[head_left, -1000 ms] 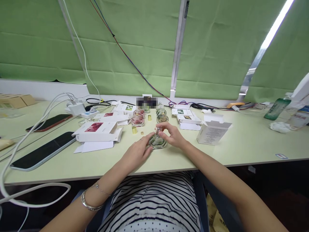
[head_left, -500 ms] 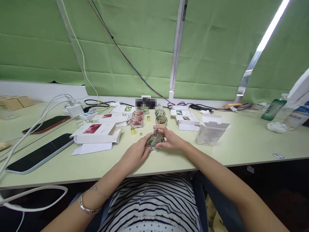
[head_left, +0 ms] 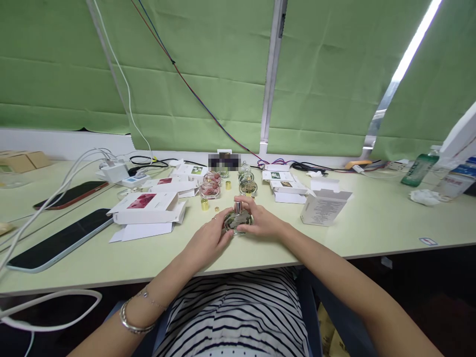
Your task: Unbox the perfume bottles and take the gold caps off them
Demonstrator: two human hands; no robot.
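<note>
A clear glass perfume bottle (head_left: pixel 238 221) with a silver neck stands upright on the table near its front edge. My left hand (head_left: pixel 208 241) is closed against its left side, thumb low at the front. From the right, my right hand (head_left: pixel 264 220) grips it, with the index finger up by the silver neck and the thumb across the front. Just beyond lie a small gold ring (head_left: pixel 216 208) and a gold cap (head_left: pixel 205 204). Pink bottles (head_left: pixel 210 190) and a yellowish bottle (head_left: pixel 248 187) stand in two rows behind.
Opened white boxes (head_left: pixel 143 210) lie at left, and more flattened boxes (head_left: pixel 288 187) at right. An upright open carton (head_left: pixel 325 208) stands right of my hands. Phones (head_left: pixel 61 238), cables (head_left: pixel 70 171) and a green bottle (head_left: pixel 420 167) occupy the sides.
The view has shifted slightly. Both hands keep their hold on the perfume bottle, which stays at nearly the same spot on the table.
</note>
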